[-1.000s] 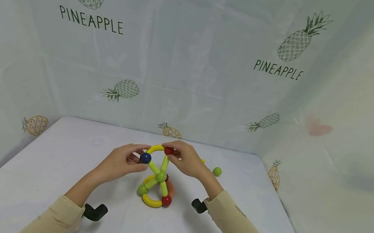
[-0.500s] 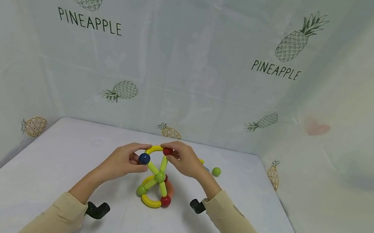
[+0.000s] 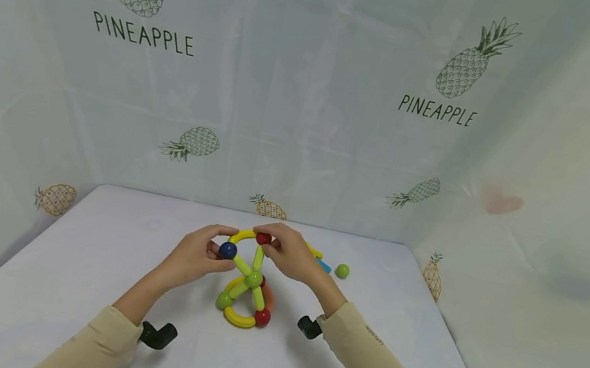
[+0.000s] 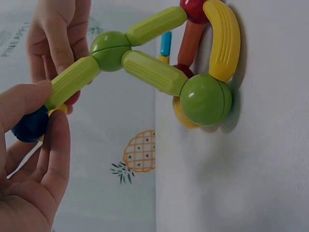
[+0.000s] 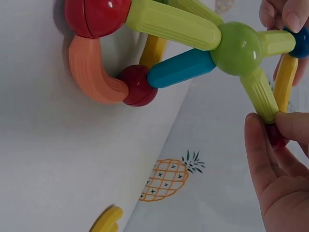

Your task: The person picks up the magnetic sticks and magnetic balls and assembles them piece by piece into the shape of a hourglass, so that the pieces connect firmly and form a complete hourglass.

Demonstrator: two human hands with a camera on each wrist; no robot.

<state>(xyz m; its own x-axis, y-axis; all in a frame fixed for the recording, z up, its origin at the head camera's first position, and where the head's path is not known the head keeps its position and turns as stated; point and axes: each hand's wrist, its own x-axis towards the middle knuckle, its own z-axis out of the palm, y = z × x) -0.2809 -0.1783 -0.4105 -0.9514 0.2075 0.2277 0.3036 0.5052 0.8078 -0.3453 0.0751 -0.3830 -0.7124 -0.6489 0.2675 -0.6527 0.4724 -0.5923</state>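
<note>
A magnetic ball-and-stick model stands on the white table. Its base ring joins a green ball (image 3: 224, 300), red balls, yellow curved sticks and an orange curved stick (image 5: 94, 72). Two light green sticks and a blue stick (image 5: 181, 67) rise to a central green ball (image 3: 253, 278). Above it, two more green sticks end in a blue ball (image 3: 228, 250) and a red ball (image 3: 263, 238), bridged by a yellow curved stick (image 3: 243, 235). My left hand (image 3: 193, 259) holds the blue ball between thumb and fingers. My right hand (image 3: 290, 252) pinches the upper red ball, partly covering it.
Behind my right hand lie a loose blue stick (image 3: 324, 266) and yellow curved pieces (image 3: 315, 251). A loose green ball (image 3: 342, 271) sits to their right. Pineapple-printed cloth (image 3: 284, 110) walls in the table (image 3: 174, 346) at the back and sides.
Both hands keep their grip and the model stays put. My right hand and forearm have shifted very slightly left, so more of the loose blue stick and yellow pieces shows.
</note>
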